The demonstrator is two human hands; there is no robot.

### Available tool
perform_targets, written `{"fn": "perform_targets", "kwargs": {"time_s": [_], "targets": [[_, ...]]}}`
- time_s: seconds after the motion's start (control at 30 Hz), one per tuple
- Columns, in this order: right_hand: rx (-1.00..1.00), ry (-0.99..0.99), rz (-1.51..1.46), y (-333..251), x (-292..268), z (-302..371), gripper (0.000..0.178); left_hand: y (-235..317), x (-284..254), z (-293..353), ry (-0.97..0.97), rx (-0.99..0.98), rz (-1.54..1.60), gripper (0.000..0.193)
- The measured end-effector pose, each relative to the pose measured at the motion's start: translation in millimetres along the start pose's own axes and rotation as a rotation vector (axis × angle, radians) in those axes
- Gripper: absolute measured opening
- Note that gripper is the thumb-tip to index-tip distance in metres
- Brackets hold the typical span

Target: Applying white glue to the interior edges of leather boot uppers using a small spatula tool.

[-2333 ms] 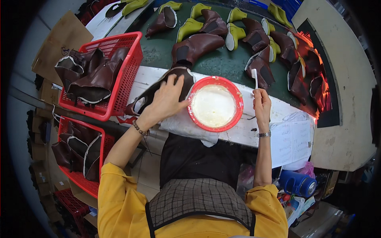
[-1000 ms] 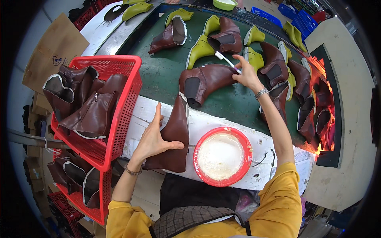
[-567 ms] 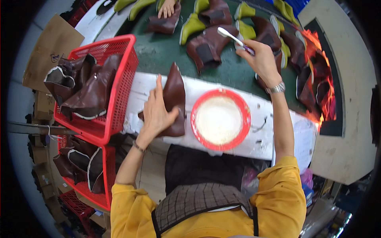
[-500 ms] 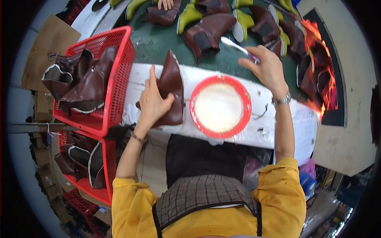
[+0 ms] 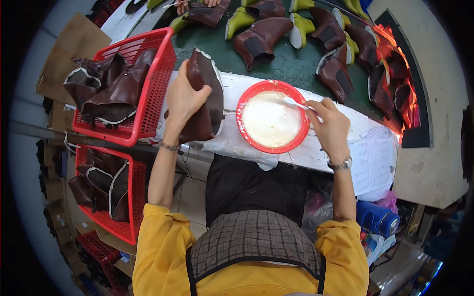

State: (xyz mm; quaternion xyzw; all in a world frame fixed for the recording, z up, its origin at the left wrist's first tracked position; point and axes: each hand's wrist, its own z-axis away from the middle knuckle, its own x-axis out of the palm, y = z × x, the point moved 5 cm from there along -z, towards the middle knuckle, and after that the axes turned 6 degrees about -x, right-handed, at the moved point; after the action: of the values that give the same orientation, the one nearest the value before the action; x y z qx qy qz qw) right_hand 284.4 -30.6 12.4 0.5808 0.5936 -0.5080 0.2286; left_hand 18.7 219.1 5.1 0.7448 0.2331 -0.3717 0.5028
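My left hand (image 5: 186, 101) grips a brown leather boot upper (image 5: 206, 96), thumb on the near face and fingers round its back. The upper is tilted up off the white board (image 5: 229, 84), its pale raw edge towards the right. My right hand (image 5: 332, 126) is closed round a white toothbrush (image 5: 301, 104). The brush's head is over or in the white creamy liquid (image 5: 269, 123) in a red bowl (image 5: 242, 111); whether it touches cannot be told. Several brown boots, such as one with a dark elastic side panel (image 5: 254, 44), lie on the green surface (image 5: 296, 64) beyond.
At my left, a red basket (image 5: 158, 84) holds brown boot uppers (image 5: 116, 89), with another red basket (image 5: 136, 197) below. Across the table are a co-worker's hands (image 5: 212, 3). Orange light glows at the far right (image 5: 395, 44). Written sheets (image 5: 370, 163) and a blue flask (image 5: 377, 218) are at right.
My right hand has come down and nearer with the toothbrush, from the boots to the bowl. My left hand, earlier spread on the boot upper, now grips it and tips it up.
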Motion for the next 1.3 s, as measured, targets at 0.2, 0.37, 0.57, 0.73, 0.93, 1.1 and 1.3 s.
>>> {"fn": "perform_targets", "kwargs": {"time_s": [0.2,0.37,0.57,0.73,0.93,1.1,1.3], "targets": [[0.009,-0.075,-0.198,19.0,-9.9,10.4,0.015,18.9,-59.4,24.3,-0.590,-0.199,0.665,0.035],[-0.209,0.094,-0.642,-24.8,-22.1,-20.5,0.013,46.1,-33.6,53.9,-1.040,-0.238,0.462,0.036],[-0.303,0.086,-0.418,-30.2,-23.0,-23.3,0.019,65.4,-35.8,64.8,-1.027,-0.221,0.696,0.040],[-0.295,0.141,-0.404,-41.5,-26.1,-7.4,0.018,71.3,-53.1,60.4,-0.625,-0.135,0.810,0.024],[-0.168,0.122,-0.626,-41.2,-1.9,7.8,0.015,68.1,-46.8,44.3,-0.350,-0.089,0.876,0.026],[0.055,0.019,-0.246,-13.3,1.3,9.4,0.014,21.9,-18.1,12.7,-0.278,0.006,0.548,0.053],[0.012,-0.032,0.082,-9.4,10.3,16.6,0.012,-20.6,3.2,48.6,-0.223,0.358,0.014,0.139]]}}
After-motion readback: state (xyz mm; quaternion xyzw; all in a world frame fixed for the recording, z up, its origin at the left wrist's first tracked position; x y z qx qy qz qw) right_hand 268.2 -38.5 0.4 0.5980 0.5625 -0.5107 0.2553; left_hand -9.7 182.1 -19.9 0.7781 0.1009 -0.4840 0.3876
